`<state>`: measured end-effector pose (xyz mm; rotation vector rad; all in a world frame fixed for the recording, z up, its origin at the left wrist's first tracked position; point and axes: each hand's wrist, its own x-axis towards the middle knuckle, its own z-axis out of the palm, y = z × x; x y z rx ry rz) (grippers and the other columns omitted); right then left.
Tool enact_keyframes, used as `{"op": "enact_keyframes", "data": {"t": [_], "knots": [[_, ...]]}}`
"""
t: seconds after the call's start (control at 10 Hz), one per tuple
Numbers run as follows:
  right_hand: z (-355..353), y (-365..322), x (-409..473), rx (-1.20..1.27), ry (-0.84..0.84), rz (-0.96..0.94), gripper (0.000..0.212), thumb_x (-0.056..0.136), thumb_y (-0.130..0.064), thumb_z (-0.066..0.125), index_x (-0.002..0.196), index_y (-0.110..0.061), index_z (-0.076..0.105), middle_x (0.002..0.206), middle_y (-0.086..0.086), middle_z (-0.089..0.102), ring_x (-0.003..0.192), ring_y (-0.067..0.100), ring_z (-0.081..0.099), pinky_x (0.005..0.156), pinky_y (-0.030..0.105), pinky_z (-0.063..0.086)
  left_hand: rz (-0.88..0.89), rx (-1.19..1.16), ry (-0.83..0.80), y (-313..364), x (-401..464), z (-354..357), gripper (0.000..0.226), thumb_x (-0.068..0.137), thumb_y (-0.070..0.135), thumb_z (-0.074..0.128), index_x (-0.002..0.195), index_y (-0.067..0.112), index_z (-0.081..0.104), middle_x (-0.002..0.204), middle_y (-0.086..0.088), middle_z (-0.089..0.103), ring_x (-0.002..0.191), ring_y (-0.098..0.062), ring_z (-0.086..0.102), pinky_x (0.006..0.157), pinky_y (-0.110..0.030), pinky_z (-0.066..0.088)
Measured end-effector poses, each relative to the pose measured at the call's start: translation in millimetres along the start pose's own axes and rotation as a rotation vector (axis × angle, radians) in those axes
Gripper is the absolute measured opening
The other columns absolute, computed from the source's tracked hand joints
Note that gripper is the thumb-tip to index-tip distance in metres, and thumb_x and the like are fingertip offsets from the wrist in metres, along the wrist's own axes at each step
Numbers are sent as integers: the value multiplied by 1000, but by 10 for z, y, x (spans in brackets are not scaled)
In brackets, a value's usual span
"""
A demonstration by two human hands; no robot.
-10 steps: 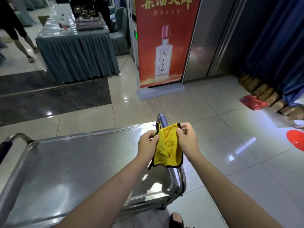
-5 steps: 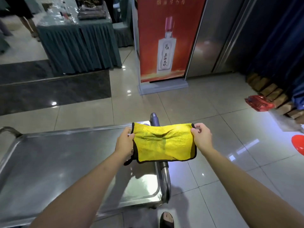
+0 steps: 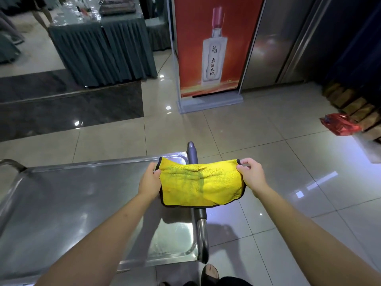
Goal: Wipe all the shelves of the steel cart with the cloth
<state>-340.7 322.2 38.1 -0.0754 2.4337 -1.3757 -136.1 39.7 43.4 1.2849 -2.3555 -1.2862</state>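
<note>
Here, centre frame: left hand point(image 3: 149, 180) and right hand point(image 3: 250, 175) each pinch an upper corner of the yellow cloth point(image 3: 201, 183), stretched left-to-right. Cart's top shelf point(image 3: 68, 195) lies below-left; left hand nearer.

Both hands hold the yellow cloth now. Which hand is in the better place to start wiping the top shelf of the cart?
Probably the left hand: it grips the yellow cloth over the top shelf, while the right hand is beyond the cart handle.
</note>
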Motion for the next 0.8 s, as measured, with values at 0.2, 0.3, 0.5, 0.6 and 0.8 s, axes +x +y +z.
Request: {"op": "enact_keyframes", "data": {"t": [0.2,0.3,0.5,0.6,0.8], "knots": [[126,95,147,21,-12,57,7,90,-12,69,88,-19,69,86,11,72,76,23,59,70,34,45,-58,58,-55,-77,147,46,23,103,13,47,81,18,45,72,-2,51,71,-27,47,59,-34,31],[182,164,194,28,-16,90,6,90,-11,70,88,-16,69,90,14,73,78,25,61,72,34,47,-104,88,-89,-148,223,61,33,103,14,50,74,20,36,72,-2,47,69,-27,43,59,-34,29],[323,293,226,23,-23,176,6,93,-9,66,90,-15,67,82,10,68,75,25,58,70,39,52,-181,70,-116,-212,281,185,9,100,13,51,91,11,52,83,-9,59,79,-30,55,67,-37,41],[387,285,186,81,-37,219,13,97,-4,56,100,-12,66,88,15,69,71,26,61,66,44,57,-267,-35,-129,-447,407,318,23,94,11,49,113,21,58,96,-12,67,84,-35,67,75,-43,57],[599,144,52,179,-117,234,17,97,-2,48,106,-11,60,90,12,69,68,25,62,63,34,47,-296,-217,-202,-204,201,347,28,96,1,48,117,17,57,97,-18,66,71,-29,64,63,-33,50]]}}
